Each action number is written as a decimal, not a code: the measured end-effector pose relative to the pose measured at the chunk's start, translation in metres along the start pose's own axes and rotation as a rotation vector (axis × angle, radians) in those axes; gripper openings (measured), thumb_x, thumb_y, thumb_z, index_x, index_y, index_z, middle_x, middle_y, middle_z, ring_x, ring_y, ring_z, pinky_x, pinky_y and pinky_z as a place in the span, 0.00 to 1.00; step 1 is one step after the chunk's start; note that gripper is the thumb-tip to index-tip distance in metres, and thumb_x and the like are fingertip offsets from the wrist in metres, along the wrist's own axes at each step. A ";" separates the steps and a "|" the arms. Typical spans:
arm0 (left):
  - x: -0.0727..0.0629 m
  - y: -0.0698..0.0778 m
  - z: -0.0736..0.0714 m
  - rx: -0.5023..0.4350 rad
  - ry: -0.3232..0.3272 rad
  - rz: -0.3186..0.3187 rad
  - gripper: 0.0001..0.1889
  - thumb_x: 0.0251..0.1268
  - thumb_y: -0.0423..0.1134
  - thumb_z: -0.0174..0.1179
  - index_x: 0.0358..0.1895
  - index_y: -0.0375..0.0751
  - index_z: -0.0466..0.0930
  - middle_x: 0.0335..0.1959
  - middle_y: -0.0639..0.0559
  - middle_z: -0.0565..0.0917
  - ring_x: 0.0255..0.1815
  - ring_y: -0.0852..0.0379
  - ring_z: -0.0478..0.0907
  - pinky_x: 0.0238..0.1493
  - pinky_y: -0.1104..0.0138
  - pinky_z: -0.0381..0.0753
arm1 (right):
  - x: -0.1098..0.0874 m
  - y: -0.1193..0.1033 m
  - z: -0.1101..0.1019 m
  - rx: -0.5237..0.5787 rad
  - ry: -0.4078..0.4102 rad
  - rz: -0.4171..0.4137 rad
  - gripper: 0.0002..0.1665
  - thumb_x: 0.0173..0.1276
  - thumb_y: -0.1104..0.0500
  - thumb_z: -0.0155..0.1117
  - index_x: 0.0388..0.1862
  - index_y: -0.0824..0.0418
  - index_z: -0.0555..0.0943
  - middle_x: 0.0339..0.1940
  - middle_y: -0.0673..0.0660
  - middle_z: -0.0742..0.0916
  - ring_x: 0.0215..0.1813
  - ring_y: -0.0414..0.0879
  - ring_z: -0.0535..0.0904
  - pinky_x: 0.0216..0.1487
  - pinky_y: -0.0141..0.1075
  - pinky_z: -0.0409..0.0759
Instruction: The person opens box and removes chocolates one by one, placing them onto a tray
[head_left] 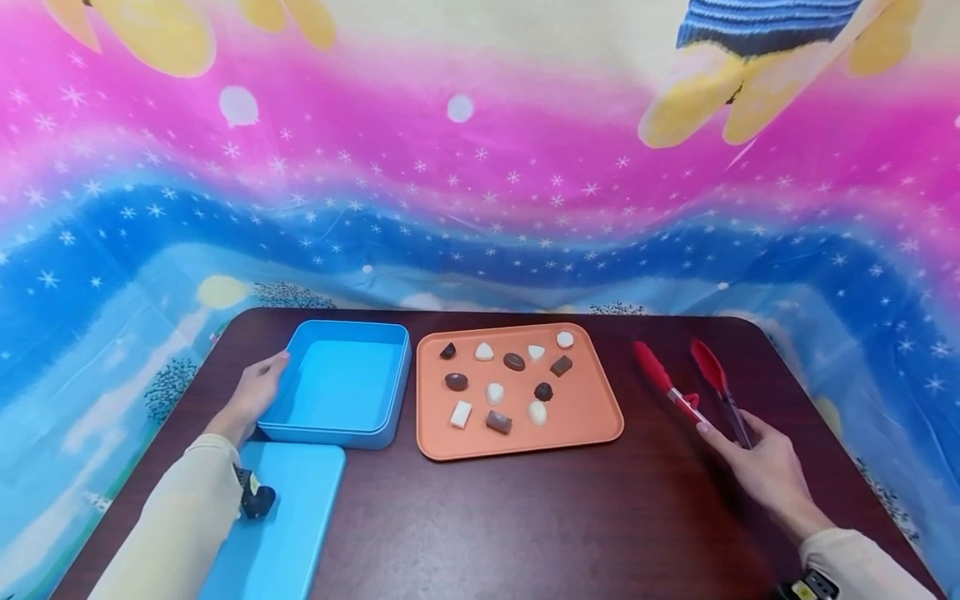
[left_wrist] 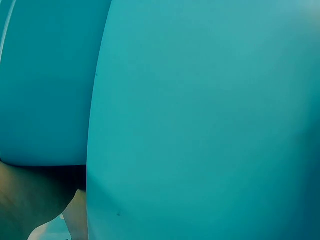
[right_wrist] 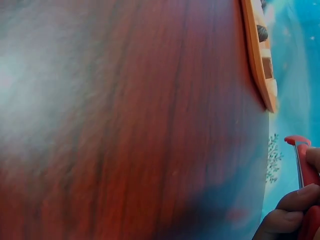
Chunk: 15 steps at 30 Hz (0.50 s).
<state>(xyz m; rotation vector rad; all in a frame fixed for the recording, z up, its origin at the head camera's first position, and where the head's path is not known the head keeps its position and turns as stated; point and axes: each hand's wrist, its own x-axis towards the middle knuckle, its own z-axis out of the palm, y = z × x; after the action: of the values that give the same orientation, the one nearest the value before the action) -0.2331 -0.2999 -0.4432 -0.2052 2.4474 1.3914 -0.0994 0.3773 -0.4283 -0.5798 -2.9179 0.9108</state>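
Note:
My left hand (head_left: 257,390) holds the left side of a light blue square box (head_left: 345,437), its fingertips at the rim. The box stands open-topped and bare inside. In front of it, partly under my left forearm, lies a flat blue lid (head_left: 300,500); it fills much of the left wrist view (left_wrist: 200,120). My right hand (head_left: 772,467) grips a pair of kitchen tongs (head_left: 686,404) with red tips, arms spread apart, held above the table's right side. Several dark and white chocolates (head_left: 513,362) are spread over an orange tray (head_left: 517,446) in the middle.
The dark brown wooden table (head_left: 525,525) carries everything. Behind and around it hangs a colourful printed cloth (head_left: 480,208) with snowflakes. The tray stands just right of the box, with a narrow gap between them.

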 end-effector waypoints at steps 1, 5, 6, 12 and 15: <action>0.000 0.001 0.000 0.001 -0.001 0.003 0.40 0.81 0.65 0.24 0.82 0.40 0.32 0.84 0.35 0.36 0.83 0.28 0.33 0.79 0.32 0.41 | 0.000 0.002 -0.002 -0.001 -0.002 0.005 0.50 0.69 0.32 0.61 0.73 0.69 0.68 0.28 0.57 0.79 0.33 0.47 0.71 0.28 0.33 0.65; -0.001 0.002 0.000 -0.002 -0.009 0.007 0.40 0.81 0.64 0.24 0.82 0.41 0.32 0.84 0.35 0.36 0.83 0.28 0.32 0.79 0.32 0.41 | -0.002 0.011 -0.006 -0.010 -0.015 0.027 0.53 0.68 0.31 0.61 0.74 0.71 0.66 0.37 0.63 0.85 0.37 0.49 0.74 0.29 0.33 0.69; -0.001 0.002 0.000 -0.003 -0.010 0.007 0.40 0.81 0.64 0.24 0.82 0.41 0.32 0.84 0.35 0.36 0.83 0.28 0.32 0.79 0.31 0.41 | -0.002 0.013 -0.006 -0.011 -0.021 0.030 0.54 0.68 0.30 0.61 0.74 0.71 0.66 0.39 0.64 0.85 0.37 0.49 0.74 0.30 0.32 0.70; -0.002 0.001 -0.001 0.005 -0.006 0.009 0.41 0.80 0.65 0.23 0.82 0.40 0.32 0.83 0.34 0.35 0.82 0.27 0.32 0.78 0.31 0.41 | -0.005 0.020 -0.006 -0.018 -0.051 0.021 0.55 0.67 0.30 0.62 0.75 0.71 0.66 0.44 0.68 0.86 0.42 0.53 0.76 0.33 0.32 0.70; -0.001 0.000 -0.001 0.009 -0.003 0.006 0.41 0.80 0.65 0.23 0.82 0.39 0.32 0.83 0.33 0.36 0.82 0.27 0.32 0.78 0.31 0.41 | -0.005 0.022 -0.007 -0.042 -0.086 0.024 0.58 0.67 0.28 0.61 0.76 0.72 0.63 0.36 0.63 0.85 0.42 0.52 0.75 0.33 0.32 0.70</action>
<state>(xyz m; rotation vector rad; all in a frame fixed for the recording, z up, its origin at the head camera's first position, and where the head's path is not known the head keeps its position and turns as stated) -0.2318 -0.3006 -0.4427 -0.1940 2.4525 1.3822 -0.0858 0.3959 -0.4348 -0.5940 -3.0194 0.9012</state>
